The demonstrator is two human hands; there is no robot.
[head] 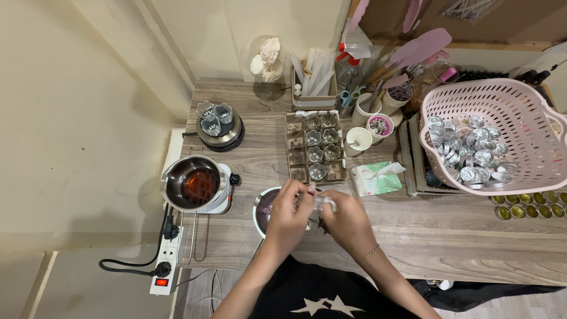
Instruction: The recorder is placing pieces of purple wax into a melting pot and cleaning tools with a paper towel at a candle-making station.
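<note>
Hands met over the near edge of the bench (pixel 449 236), just above a small dark pot (pixel 264 208). My left hand (pixel 287 214) and right hand (pixel 348 223) both pinched a small pale, crinkled thing (pixel 319 204), maybe a clear wrapper or a bit of plastic; I could not tell what it was. The fingers of both hands were curled narrow around it, the left thumb and forefinger up near its top, the right fingers closed on its lower side.

As I judged it, the work called for keeping the thing right over the pot so anything that dropped landed inside, with small pulls from the fingertips, not the wrists. I would have kept my elbows in and my sleeves away from the steel pot (pixel 192 183) of amber liquid on its heater at the left, which looked hot.

Both forearms came up from the bottom of the view and angled inward, wrists slightly bent, palms turned toward each other. A thin bracelet sat on the right wrist.

Just beyond the hands lay a tray (pixel 316 147) of flower-shaped metal cups, and beside it a green tissue pack (pixel 375 179). A pink basket (pixel 502 133) of foil cups stood well apart to the right.
</note>
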